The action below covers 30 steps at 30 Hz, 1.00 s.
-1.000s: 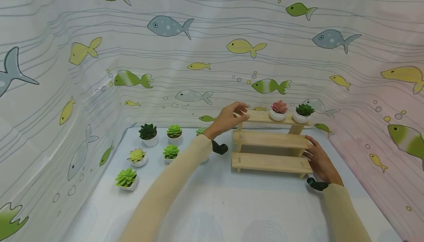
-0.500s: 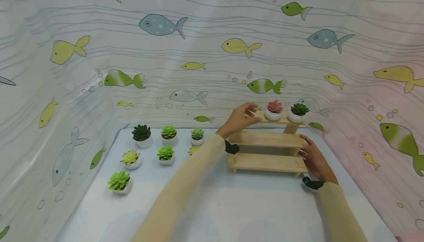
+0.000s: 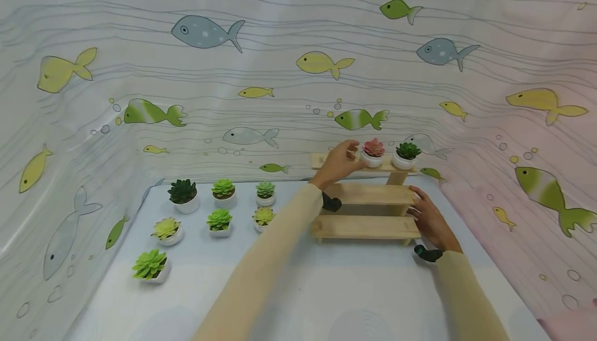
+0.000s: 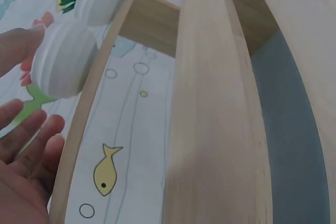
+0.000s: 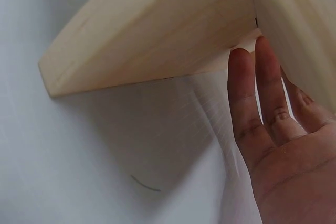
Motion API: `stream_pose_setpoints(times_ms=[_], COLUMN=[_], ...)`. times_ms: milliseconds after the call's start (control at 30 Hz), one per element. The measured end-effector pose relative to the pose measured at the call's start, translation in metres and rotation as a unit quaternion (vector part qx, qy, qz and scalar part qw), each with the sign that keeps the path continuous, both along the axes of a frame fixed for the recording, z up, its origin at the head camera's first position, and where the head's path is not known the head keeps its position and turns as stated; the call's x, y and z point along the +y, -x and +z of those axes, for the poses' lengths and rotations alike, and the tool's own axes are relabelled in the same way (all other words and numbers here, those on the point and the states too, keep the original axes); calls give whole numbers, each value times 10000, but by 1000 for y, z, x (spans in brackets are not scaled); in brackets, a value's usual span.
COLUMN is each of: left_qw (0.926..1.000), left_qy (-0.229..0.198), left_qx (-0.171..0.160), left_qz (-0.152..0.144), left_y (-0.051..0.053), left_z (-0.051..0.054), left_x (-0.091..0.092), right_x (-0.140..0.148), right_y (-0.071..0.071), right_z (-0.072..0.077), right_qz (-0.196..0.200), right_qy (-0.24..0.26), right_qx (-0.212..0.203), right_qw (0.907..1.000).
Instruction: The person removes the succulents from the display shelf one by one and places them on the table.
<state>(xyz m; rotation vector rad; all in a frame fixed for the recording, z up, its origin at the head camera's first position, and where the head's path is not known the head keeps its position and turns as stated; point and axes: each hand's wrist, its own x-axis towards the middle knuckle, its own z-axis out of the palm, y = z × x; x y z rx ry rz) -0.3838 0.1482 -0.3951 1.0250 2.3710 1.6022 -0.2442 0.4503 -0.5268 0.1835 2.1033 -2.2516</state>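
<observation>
A three-tier wooden plant stand [image 3: 364, 227] stands on the table. On its top board sit a pink succulent in a white pot [image 3: 372, 159] and a dark green one in a white pot [image 3: 403, 162]. My left hand [image 3: 339, 160] is above that board, beside the pink succulent. In the left wrist view the thumb touches its pot [image 4: 60, 61], while the other fingers [image 4: 31, 135] are loosely spread and hold nothing. My right hand [image 3: 431, 222] holds the right end of the stand by its middle board; its thumb is hidden in the right wrist view.
Several potted succulents stand on the left of the table, among them a dark green one [image 3: 184, 196], a light green one [image 3: 224, 193] and a bright green one [image 3: 151, 266] nearest the front. A fish-patterned sheet [image 3: 289, 25] rises behind and at both sides.
My left hand has moved right along the top board, up to the pink succulent's pot. The right hand stays at the stand's end. The whole head view has shifted left.
</observation>
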Motion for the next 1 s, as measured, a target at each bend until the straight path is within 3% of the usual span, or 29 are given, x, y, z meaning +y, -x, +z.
stream_pose_setpoints(times_ms=[333,667,1000], left_qw=[9996,9995,9967], left_qy=[152,264,691], left_qx=[80,-58,364], left_qz=[206,174,219], left_y=[3,1,-1], left_z=[4,-2,2], left_x=[9,16,25], right_x=[1,0,-2], right_y=[4,1,3], right_z=[-1,-4,-3], right_qz=[58,-16,-117], right_qy=[-39,-13,-128], right_qx=[133,117,65], right_qw=[9999,9999,9998])
